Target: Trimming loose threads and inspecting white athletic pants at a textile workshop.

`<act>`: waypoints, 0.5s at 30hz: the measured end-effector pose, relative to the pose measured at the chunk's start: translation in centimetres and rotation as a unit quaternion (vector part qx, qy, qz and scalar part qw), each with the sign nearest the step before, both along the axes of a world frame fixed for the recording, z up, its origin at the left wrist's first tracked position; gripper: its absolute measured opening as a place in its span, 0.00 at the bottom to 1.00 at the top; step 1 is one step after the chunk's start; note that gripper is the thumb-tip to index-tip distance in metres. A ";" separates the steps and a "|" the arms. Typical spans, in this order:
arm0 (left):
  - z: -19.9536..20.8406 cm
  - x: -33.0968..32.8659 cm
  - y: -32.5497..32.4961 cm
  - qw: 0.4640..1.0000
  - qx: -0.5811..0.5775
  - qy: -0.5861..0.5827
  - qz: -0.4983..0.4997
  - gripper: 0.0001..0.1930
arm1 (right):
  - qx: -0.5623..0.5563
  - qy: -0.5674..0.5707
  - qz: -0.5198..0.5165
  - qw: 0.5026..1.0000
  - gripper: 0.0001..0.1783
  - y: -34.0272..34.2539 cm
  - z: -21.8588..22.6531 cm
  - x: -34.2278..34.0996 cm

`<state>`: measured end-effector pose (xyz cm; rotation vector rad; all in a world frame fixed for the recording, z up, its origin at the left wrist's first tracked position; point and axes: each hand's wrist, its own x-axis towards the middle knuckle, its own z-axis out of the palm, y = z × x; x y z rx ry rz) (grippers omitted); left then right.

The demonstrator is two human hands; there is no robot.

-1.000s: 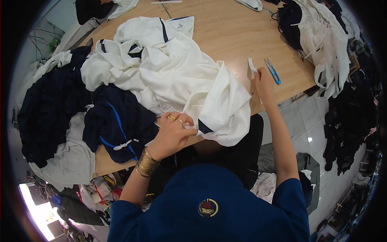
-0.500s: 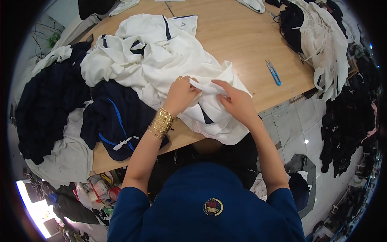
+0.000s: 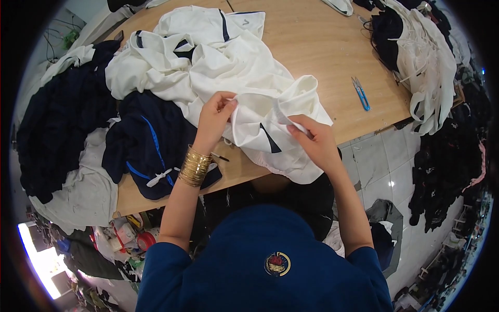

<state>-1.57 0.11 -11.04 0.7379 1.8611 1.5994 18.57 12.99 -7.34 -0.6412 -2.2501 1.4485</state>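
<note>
A white garment (image 3: 249, 130) with a dark navy inset lies in front of me, its lower part at the table's front edge. My left hand (image 3: 214, 117), with gold bangles on the wrist, pinches one part of its raised edge. My right hand (image 3: 315, 139) grips another part of that edge between thumb and fingers. Between the two hands the edge is spread apart into a loop. More white fabric (image 3: 228, 67) is heaped behind it, and I cannot tell where one piece ends and another begins.
Blue-handled thread snips (image 3: 360, 94) lie on the wooden table (image 3: 306, 47) at right. A navy garment with blue piping (image 3: 150, 140) sits left of my left hand, beside a dark navy pile (image 3: 62, 114). White fabric strips (image 3: 429, 62) hang over the table's right side. Dark clothes (image 3: 442, 177) hang farther right.
My hands have moved apart, the left one leftward and the right one slightly down. The garment's edge, bunched between them before, is now spread wider. The view has shifted a little.
</note>
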 end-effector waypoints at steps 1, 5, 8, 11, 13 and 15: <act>0.0 0.2 -0.1 0.994 0.005 0.099 0.033 0.08 | -0.021 -0.002 0.020 1.000 0.10 -0.2 0.2 -0.3; 1.6 0.5 -2.9 0.966 0.010 0.253 -0.044 0.10 | -0.009 -0.020 0.030 0.999 0.09 -0.4 1.2 -0.6; 2.0 1.7 -5.3 0.935 -0.003 0.281 -0.217 0.13 | -0.020 0.018 -0.027 0.999 0.07 0.7 -0.1 0.3; 0.8 3.2 -5.5 0.900 -0.054 0.406 -0.151 0.11 | -0.104 0.005 -0.002 0.995 0.10 1.0 0.2 -0.3; 0.4 2.9 -4.7 0.907 -0.032 0.379 -0.178 0.10 | -0.069 0.040 0.046 0.996 0.12 -0.1 0.9 -1.6; 1.0 3.1 -4.0 0.913 -0.010 0.353 -0.204 0.09 | -0.064 0.018 0.118 0.991 0.15 -1.2 2.7 -2.5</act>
